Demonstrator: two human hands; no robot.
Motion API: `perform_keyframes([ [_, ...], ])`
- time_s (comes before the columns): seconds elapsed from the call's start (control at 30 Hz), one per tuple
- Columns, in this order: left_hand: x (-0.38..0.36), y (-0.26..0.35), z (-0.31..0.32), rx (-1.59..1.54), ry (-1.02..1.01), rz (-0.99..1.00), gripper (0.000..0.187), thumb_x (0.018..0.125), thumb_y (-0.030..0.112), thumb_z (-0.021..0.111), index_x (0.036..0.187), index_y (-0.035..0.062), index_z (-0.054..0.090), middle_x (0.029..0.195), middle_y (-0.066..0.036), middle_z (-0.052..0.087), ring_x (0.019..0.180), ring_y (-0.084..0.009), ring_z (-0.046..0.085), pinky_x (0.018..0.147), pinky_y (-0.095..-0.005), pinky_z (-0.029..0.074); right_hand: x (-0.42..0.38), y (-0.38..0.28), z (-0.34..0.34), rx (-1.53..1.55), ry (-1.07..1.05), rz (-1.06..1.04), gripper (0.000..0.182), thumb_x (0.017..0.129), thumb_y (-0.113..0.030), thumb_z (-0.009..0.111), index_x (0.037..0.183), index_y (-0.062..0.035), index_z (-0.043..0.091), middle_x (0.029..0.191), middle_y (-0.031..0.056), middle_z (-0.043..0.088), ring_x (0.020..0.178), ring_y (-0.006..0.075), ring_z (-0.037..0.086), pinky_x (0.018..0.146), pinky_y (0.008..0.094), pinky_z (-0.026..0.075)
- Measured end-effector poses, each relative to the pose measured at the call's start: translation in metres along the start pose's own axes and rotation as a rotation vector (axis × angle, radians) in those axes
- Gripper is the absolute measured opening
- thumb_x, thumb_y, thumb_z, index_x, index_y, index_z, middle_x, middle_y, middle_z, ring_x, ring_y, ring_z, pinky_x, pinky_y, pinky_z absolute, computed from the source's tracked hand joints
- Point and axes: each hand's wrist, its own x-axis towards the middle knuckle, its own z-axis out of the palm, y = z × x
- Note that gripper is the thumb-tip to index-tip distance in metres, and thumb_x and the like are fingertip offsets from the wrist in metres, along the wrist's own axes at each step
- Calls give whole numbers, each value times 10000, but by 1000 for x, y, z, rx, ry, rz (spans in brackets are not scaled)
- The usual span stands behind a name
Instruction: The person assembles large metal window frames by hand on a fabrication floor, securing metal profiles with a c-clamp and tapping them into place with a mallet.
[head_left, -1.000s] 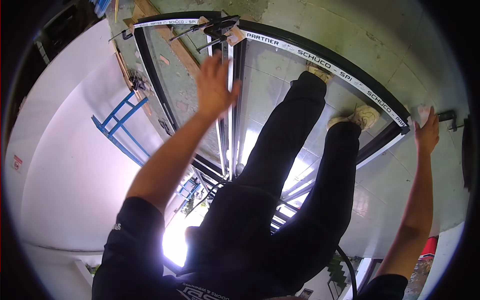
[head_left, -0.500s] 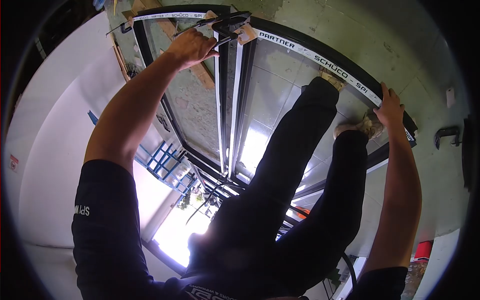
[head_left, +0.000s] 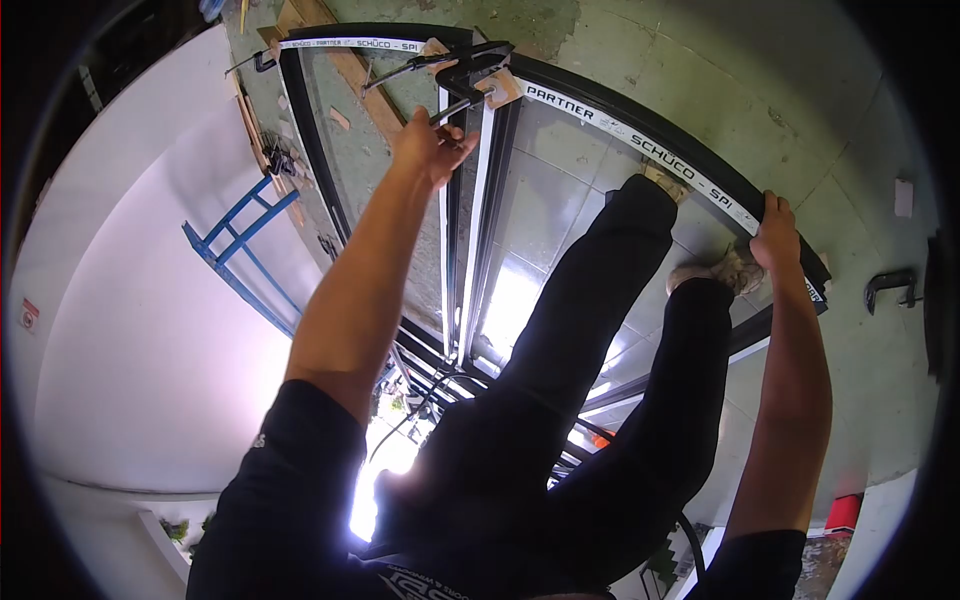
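Note:
A black clamp (head_left: 468, 72) joins two black metal frames at their top corner, with a wooden pad (head_left: 500, 88) under one jaw. My left hand (head_left: 432, 150) is just below it, its curled fingers at the end of the clamp's screw handle. The right frame (head_left: 640, 135) carries a white strip lettered PARTNER SCHÜCO - SPI. Near its right end, my right hand (head_left: 775, 238) is wrapped over the frame's outer edge. The left frame (head_left: 350, 42) has a similar strip.
A loose black clamp (head_left: 888, 288) lies on the floor at right. Another clamp (head_left: 262, 60) sits on the left frame's far corner. A wooden plank (head_left: 345, 70) lies beneath that frame. A blue metal rack (head_left: 235, 240) stands by the white wall. My shoe (head_left: 735, 272) is inside the right frame.
My left hand has moved down and right, from over the clamp handle to below its end. My right hand keeps its place on the frame. The view has shifted slightly.

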Motion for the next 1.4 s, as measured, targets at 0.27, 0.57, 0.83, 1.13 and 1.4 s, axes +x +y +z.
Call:
perform_keyframes([
  [0.27, -21, 33, -15, 1800, -473, 907, 821, 630, 430, 852, 1285, 71, 510, 1340, -177, 453, 1234, -352, 462, 1051, -450, 384, 5, 9, 12, 101, 67, -82, 690, 694, 82, 579, 1342, -28, 370, 1259, 210, 455, 1150, 431, 461, 970, 465, 429],
  [0.57, 2, 56, -1, 1163, -148, 206, 424, 1000, 384, 419, 1027, 5, 607, 929, -148, 689, 800, -244, 692, 875, -381, 525, 4, 14, 17, 164, 67, -107, 685, 699, 95, 563, 1346, -26, 375, 1265, 213, 454, 1155, 431, 457, 980, 468, 417],
  [0.83, 15, 37, -28, 171, -232, 12, 368, 1018, 357, 370, 1127, 21, 472, 1016, -145, 640, 905, -235, 658, 1011, -455, 429, 2, 6, 7, 187, 64, -89, 669, 691, 123, 536, 1331, -14, 394, 1277, 224, 466, 1187, 425, 456, 1003, 441, 402],
  [1.13, 15, -11, -13, 643, -280, 362, 635, 906, 272, 646, 1428, 100, 328, 1274, -115, 509, 1068, -243, 580, 895, -379, 486, 2, 9, 8, 130, 46, -84, 681, 700, 87, 577, 1340, -41, 380, 1291, 198, 457, 1196, 415, 443, 997, 444, 416],
  [1.4, 42, -27, 3, 428, -30, 376, 399, 938, 321, 593, 1213, 36, 546, 1166, -107, 605, 970, -209, 635, 844, -378, 488, 1, 3, 0, 73, -8, -48, 684, 709, 75, 584, 1343, -61, 370, 1308, 181, 453, 1205, 394, 450, 991, 431, 434],
])
